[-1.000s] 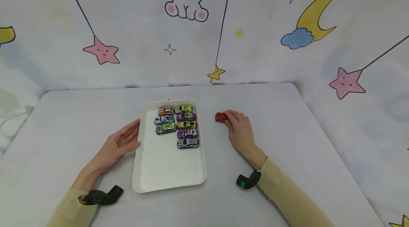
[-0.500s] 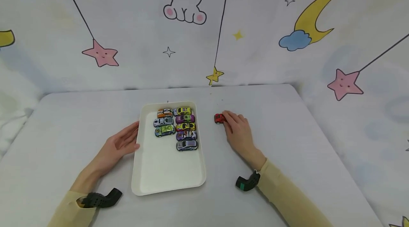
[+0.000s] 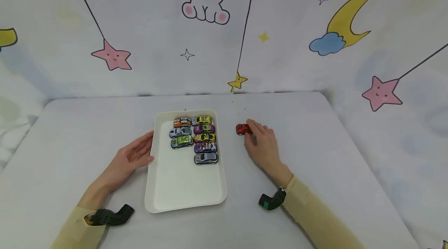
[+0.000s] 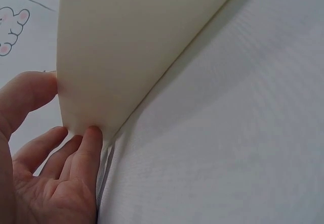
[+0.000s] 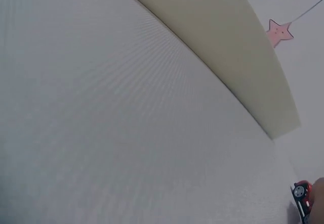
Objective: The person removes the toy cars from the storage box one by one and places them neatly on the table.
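The white tray (image 3: 185, 186) holds several small toy cars (image 3: 204, 158) in two columns toward its far end. My left hand (image 3: 127, 157) lies along the tray's left side. In the left wrist view its fingers (image 4: 91, 153) touch the outer wall and the thumb meets the rim. Right of the tray, my right hand (image 3: 262, 144) pinches a red toy car (image 3: 241, 128), index finger at its far side and thumb at its near side. The rear of that car is hidden by the hand. Low in the right wrist view the red car's wheels show beside a fingertip.
A white cloth covers the table (image 3: 301, 124). Behind it hangs a printed backdrop (image 3: 147, 27) with stars, a bear and a moon. Black wrist devices (image 3: 273, 198) sit at both sleeves.
The right hand's index finger and thumb have spread a little around the red car, and more of the car shows. The left hand and tray keep their places.
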### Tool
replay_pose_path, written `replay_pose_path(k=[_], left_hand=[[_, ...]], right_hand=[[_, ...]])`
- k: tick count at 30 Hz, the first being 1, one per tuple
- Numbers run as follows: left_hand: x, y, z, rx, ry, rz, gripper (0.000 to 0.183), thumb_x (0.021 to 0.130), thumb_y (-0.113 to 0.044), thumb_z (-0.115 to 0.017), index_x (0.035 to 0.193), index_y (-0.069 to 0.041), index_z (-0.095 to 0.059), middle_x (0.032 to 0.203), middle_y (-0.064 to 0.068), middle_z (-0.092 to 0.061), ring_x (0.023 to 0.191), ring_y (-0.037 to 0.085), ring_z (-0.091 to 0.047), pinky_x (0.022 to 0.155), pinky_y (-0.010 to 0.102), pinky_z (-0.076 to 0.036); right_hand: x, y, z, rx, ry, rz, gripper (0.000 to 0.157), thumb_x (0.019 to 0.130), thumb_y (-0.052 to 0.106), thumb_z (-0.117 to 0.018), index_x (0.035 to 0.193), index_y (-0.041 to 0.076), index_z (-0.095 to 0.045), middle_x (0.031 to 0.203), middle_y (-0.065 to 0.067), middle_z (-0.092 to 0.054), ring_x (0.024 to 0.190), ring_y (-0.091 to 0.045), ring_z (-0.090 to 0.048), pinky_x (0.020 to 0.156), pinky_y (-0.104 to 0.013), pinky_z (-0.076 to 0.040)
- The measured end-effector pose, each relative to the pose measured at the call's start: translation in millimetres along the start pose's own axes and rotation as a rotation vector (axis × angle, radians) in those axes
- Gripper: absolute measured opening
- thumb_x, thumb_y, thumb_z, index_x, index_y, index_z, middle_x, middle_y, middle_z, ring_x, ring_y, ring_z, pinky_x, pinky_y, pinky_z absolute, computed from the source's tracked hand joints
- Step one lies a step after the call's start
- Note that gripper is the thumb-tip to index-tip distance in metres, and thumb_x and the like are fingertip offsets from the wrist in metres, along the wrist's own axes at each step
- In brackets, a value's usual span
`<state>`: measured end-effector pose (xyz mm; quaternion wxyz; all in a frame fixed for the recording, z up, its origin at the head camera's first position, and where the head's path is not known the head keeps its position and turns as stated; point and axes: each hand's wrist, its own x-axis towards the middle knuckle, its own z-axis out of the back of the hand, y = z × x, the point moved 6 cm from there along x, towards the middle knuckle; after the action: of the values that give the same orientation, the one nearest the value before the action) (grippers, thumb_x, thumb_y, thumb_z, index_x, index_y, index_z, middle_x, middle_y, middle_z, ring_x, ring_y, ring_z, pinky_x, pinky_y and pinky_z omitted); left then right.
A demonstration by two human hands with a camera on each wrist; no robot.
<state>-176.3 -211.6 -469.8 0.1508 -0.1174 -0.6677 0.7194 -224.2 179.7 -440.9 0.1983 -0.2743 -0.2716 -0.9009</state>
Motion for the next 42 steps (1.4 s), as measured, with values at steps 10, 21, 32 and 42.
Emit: replay_pose_path(k=[10,21,32,42], left_hand=[[3.2,-2.5,-0.7,-0.021,0.012,-0.007,0.074,0.097,0.001,-0.061,0.159,-0.006,-0.022,0.166,0.019,-0.018,0.147,0.005,-0.031,0.11,0.016,-0.038],[2.3,-2.6,-0.5,-0.026,0.016,-0.014,0.074,0.097,0.003,-0.06,0.159,-0.004,-0.022,0.165,0.021,-0.017,0.147,0.006,-0.031,0.11,0.014,-0.039],[3.0,-3.3,-0.7,-0.02,0.003,-0.01,0.073,0.096,0.003,-0.061,0.159,-0.003,-0.022,0.165,0.021,-0.018,0.146,0.005,-0.032,0.109,0.014,-0.04],[3.2,-2.5,0.7,-0.034,0.004,-0.013,0.073,0.096,0.005,-0.06,0.158,-0.002,-0.022,0.164,0.022,-0.018,0.145,0.003,-0.034,0.109,0.014,-0.04]], right_hand=[[-7.0,25.2,9.6,0.226,-0.192,0.073,0.028,0.088,0.0,-0.067,0.116,0.003,-0.072,0.115,-0.01,-0.071,0.073,-0.021,-0.058,0.073,-0.034,-0.042],[-24.0,80.4,-12.7,0.534,0.156,0.091,0.04,0.086,0.01,-0.077,0.124,0.008,-0.067,0.121,-0.004,-0.067,0.082,-0.015,-0.057,0.07,-0.03,-0.052],[-26.8,101.3,-18.8,0.455,0.319,0.068,0.043,0.087,0.007,-0.074,0.129,0.005,-0.064,0.13,-0.006,-0.063,0.104,-0.019,-0.06,0.078,-0.028,-0.054],[-23.8,104.5,-21.2,0.266,0.503,0.027,0.037,0.088,0.015,-0.075,0.125,0.014,-0.069,0.126,-0.001,-0.063,0.101,-0.018,-0.06,0.078,-0.032,-0.047]])
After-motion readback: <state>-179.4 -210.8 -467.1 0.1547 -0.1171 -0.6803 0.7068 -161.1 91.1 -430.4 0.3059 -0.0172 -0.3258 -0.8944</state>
